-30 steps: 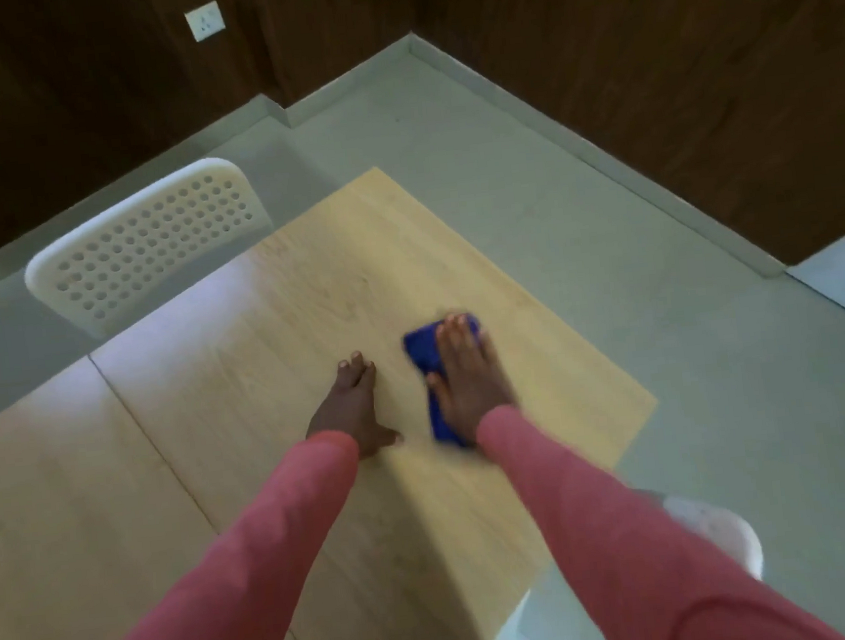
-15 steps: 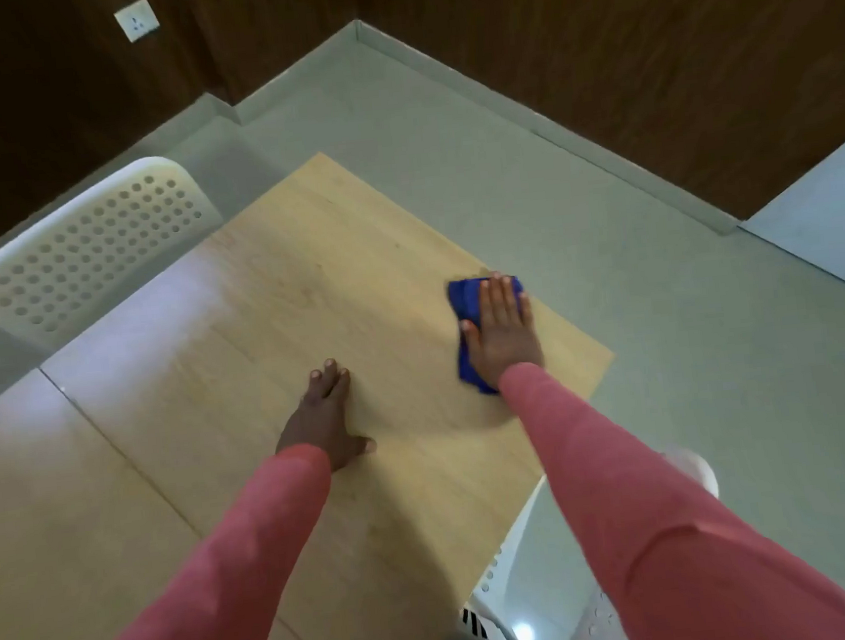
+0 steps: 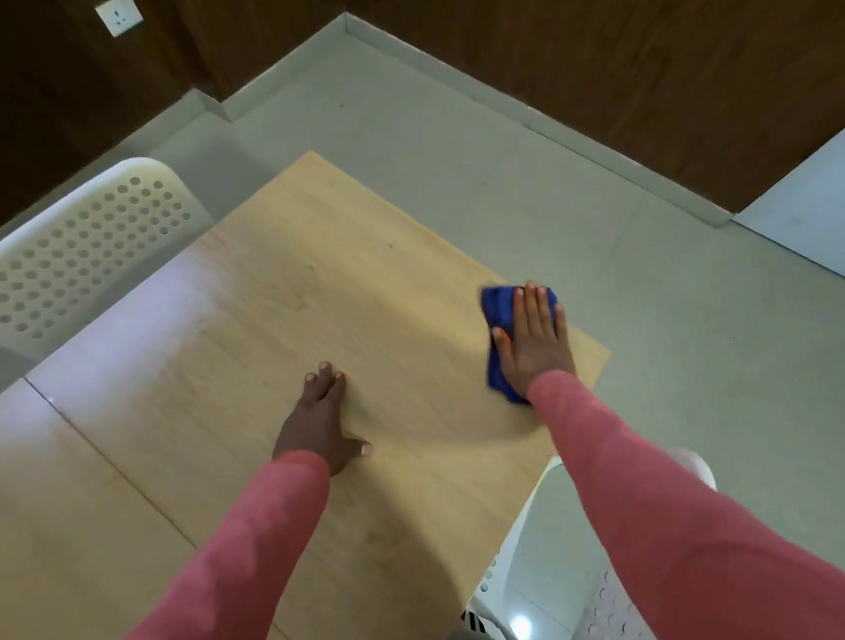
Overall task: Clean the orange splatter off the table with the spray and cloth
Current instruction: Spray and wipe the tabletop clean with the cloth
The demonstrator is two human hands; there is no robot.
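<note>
- The right hand (image 3: 534, 347) lies flat on a blue cloth (image 3: 497, 323), palm down, fingers straight and close together, pressing the cloth onto the surface (image 3: 304, 290).
- The cloth is bunched under that hand; its blue folds show past the fingertips and along the thumb side, down to the wrist.
- Hand and cloth sit near the right edge of the light wooden surface, close to its right-hand corner.
- The left hand (image 3: 319, 422) rests flat on the same surface, palm down, fingers straight and close together, the thumb spread out to the side; it holds nothing.
- The two hands are well apart, the left one nearer the middle of the surface.
- Both arms wear pink long sleeves (image 3: 688, 526) that reach the wrists.
- No orange marks can be made out on the wood in view; a pale glare lies across the left part of the surface.
- A thin seam (image 3: 114, 463) runs across the surface to the left of the left hand.
- A white perforated chair (image 3: 74, 260) stands at the far left side of the surface, its backrest towards the camera.
- Part of another white perforated chair (image 3: 609, 616) shows below the near right edge of the surface.
- The floor (image 3: 671, 347) is pale grey, and dark wood panelling (image 3: 589, 35) lines the walls, with a white wall socket (image 3: 119, 19) at top left.
</note>
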